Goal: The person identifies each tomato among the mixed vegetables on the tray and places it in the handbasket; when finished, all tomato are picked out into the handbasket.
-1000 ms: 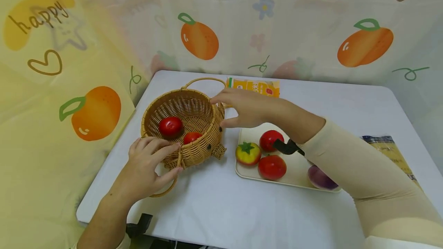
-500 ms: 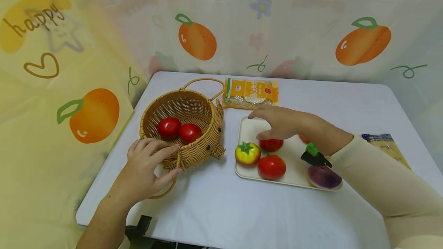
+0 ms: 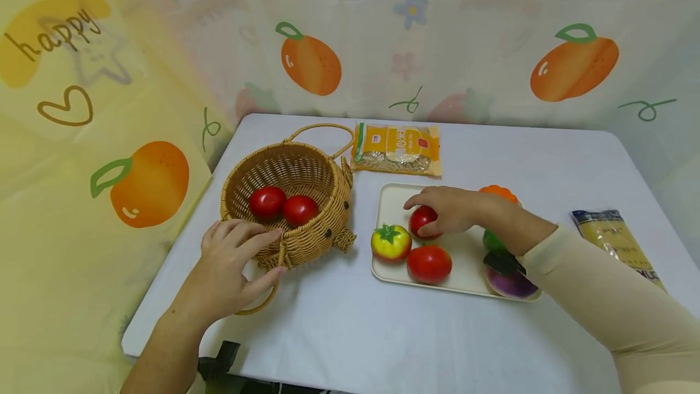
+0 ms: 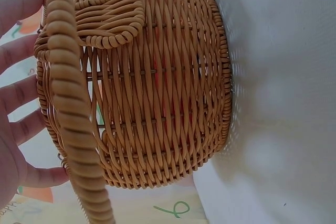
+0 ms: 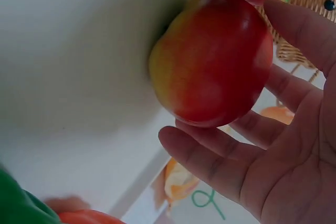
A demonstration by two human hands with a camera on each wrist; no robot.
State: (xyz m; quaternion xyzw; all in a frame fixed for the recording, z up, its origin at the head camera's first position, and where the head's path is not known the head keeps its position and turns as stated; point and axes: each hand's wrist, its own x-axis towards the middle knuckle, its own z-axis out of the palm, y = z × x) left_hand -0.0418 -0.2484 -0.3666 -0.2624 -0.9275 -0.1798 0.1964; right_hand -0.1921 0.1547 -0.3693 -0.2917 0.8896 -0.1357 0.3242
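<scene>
In the head view, my left hand point(image 3: 235, 266) rests on the near rim of a round wicker basket point(image 3: 306, 242). Its straight fingers lie along the rim in the left wrist view, behind the basket's twisted handle point(image 4: 71, 93). Two glossy red fruits point(image 3: 267, 202) lie inside the basket. Over a cream tray point(image 3: 391, 196), my right hand point(image 3: 451, 208) is spread around a red and yellow apple-like fruit point(image 5: 215, 61). The thumb is at one side of it, the fingers loosely extended on the other. The fruit sits on the tray.
A yellow-red fruit with a green star top point(image 3: 391, 242) and a red tomato point(image 3: 429, 264) lie on the tray's left. An orange pumpkin-like piece point(image 3: 497, 192) and a purple vegetable point(image 3: 511, 284) are at its right. Packaged bags point(image 3: 396, 149) stand behind and right.
My right hand has moved from the basket's rim rightward and down to the red fruit on the tray. My left hand stays on the basket.
</scene>
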